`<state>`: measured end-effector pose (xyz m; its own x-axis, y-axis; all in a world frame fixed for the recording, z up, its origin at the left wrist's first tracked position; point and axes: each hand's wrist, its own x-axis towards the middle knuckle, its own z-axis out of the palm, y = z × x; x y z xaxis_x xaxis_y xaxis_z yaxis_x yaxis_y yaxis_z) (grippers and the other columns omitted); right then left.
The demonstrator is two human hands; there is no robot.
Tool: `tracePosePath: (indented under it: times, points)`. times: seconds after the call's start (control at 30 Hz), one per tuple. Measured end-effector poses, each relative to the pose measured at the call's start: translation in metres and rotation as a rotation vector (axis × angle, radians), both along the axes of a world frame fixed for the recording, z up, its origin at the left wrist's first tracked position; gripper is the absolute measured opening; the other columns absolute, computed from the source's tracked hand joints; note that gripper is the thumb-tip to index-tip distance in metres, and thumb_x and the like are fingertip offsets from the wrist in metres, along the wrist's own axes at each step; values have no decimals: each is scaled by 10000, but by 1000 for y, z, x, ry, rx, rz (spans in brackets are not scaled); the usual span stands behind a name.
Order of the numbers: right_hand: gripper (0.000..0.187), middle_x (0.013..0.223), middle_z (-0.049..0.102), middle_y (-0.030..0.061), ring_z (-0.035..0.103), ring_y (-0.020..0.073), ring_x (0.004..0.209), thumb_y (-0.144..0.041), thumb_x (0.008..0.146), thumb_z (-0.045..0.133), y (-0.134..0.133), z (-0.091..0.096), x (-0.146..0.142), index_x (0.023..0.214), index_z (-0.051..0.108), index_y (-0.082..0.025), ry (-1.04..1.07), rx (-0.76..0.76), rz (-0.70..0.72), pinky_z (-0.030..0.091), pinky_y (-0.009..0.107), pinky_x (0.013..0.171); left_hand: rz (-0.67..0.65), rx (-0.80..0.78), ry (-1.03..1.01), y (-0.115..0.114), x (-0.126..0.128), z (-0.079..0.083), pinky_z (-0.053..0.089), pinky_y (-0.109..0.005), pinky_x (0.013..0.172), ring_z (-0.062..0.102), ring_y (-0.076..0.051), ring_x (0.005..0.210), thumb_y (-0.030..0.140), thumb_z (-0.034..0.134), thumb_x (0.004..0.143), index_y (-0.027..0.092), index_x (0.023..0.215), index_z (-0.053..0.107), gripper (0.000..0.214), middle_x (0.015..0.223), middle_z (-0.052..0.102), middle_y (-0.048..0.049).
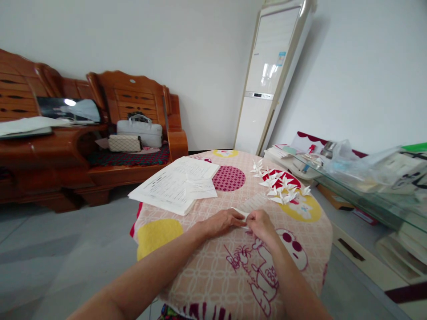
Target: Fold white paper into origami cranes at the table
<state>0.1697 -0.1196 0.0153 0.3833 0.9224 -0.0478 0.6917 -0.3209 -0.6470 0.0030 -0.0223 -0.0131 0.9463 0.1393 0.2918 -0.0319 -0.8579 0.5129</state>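
A small piece of white paper lies on the cloth-covered round table, between my two hands. My left hand rests flat-fingered on its left part, pressing it down. On its right edge my right hand is closed, with the fingers pinching the paper. Just beyond lies a transparent ruler-like strip. Several folded white paper cranes stand in a group farther right. Left of my hands is a stack of printed sheets with a smaller cut piece of paper on top.
A glass-topped cabinet with plastic bags and papers stands at the right. Behind the table is a tall white air conditioner. A wooden armchair at the left carries a grey bag and a small quilted purse.
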Motion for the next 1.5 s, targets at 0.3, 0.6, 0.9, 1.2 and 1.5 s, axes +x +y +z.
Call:
tracePosePath:
  times: [0.3, 0.6, 0.9, 1.2, 1.5]
  points:
    - [51, 497, 630, 12, 563, 111, 425, -139, 664, 601, 3, -14, -1, 634, 641, -151, 61, -81, 21, 356, 180, 435, 0, -105, -7, 0, -3, 5, 448, -305, 991, 604, -192, 1129, 33, 475, 814, 257, 1049, 725, 410, 1173, 677, -61]
    - [59, 509, 624, 15, 601, 146, 549, -119, 604, 613, -8, -13, 11, 574, 631, -166, -79, -58, -5, 344, 200, 495, -21, -23, -33, 6, -12, -3, 451, -342, 1005, 592, -202, 1160, 101, 513, 851, 204, 1033, 710, 288, 1214, 652, -118]
    - [90, 441, 579, -19, 549, 121, 408, -127, 636, 576, -35, -11, 45, 559, 559, -171, 9, -117, -63, 334, 182, 407, 131, -90, 38, 9, -50, 14, 457, -308, 981, 617, -186, 1088, 84, 503, 817, 198, 907, 724, 265, 1117, 692, -80]
    - [288, 555, 606, -3, 519, 91, 329, -398, 819, 491, -16, -18, 51, 675, 555, -157, 418, -21, -95, 305, 167, 278, 439, -139, 53, 6, -6, 15, 368, -418, 1071, 469, -284, 1281, 243, 766, 621, 190, 1399, 426, 851, 1418, 482, -130]
    - [457, 747, 721, 101, 673, 209, 685, -562, 782, 574, 22, 5, 52, 767, 674, -117, 456, 316, -70, 516, 251, 555, 297, -838, -148, 34, 9, 37, 496, -257, 718, 646, -173, 798, 236, 732, 666, 137, 1076, 696, 423, 940, 727, -53]
